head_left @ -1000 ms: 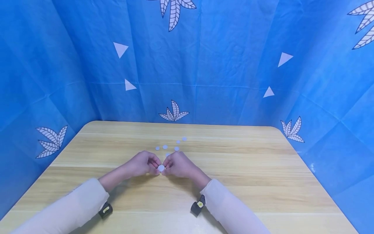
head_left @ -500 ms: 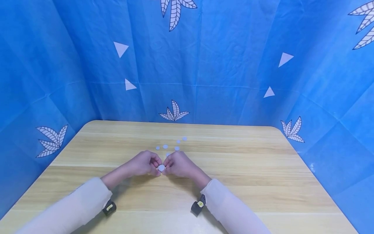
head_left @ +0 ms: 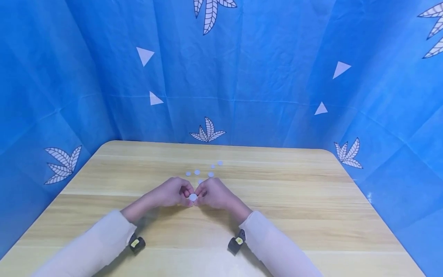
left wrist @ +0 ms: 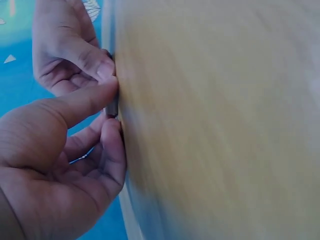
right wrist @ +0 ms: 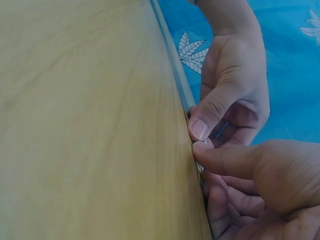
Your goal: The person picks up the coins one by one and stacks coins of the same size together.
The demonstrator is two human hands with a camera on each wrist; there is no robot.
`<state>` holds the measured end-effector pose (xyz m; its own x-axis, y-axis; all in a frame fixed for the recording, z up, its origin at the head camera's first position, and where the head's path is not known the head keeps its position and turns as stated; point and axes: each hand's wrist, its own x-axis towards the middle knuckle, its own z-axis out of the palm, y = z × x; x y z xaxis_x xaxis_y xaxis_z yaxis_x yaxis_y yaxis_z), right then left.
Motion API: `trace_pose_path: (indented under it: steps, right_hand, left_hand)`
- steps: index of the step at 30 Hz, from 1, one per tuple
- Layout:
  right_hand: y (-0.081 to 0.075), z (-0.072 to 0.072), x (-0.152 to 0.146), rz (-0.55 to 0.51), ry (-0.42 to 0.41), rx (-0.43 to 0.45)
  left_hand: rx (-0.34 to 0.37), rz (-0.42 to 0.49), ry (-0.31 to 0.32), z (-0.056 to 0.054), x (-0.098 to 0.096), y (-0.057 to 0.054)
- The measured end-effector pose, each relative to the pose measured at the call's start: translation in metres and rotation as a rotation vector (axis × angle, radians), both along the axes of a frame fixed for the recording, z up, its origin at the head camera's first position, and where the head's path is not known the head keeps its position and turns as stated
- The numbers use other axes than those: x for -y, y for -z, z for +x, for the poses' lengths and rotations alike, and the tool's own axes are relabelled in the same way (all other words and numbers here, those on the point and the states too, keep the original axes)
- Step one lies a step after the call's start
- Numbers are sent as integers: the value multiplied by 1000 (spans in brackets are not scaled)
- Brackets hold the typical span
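Fingers (left wrist: 114,147) of the left hand (head_left: 173,192) and the right hand (head_left: 215,193) are curled in towards each other, and a white disc (head_left: 193,197) is pinched between the two sets of tips, near the front of the loose group. Whether a single disc or a stack is held, and whether the wooden table (head_left: 294,200) is touched by it, cannot be told. Beyond the hands, six loose discs (head_left: 211,174) are seen scattered on the tabletop. The step in hand is judged to be an aligning of the held disc; next, a level, even release seems called for. Compared with a second ago, the left forearm is brought slightly inward and the tips seem closer together; the loose discs are unmoved.
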<state>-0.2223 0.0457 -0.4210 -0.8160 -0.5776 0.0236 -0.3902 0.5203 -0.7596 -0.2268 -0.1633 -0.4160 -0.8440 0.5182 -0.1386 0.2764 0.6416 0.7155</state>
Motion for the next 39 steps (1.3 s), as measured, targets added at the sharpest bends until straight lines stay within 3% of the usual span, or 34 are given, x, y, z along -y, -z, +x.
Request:
trace_pose_path:
  steps: [11, 19, 29, 39]
  right_hand:
    - [-17, -1, -7, 102, -14, 52]
    - [-29, -12, -21, 201, -36, -5]
    - [-34, -30, -38, 178, -18, -98]
    - [-30, -49, -46, 167, 15, -116]
  left_hand:
    - [-12, -8, 5, 3, 3, -3]
    - [0, -2, -15, 4, 2, -1]
    - [-17, 34, -6, 4, 5, 6]
    - [-17, 37, -18, 5, 5, 8]
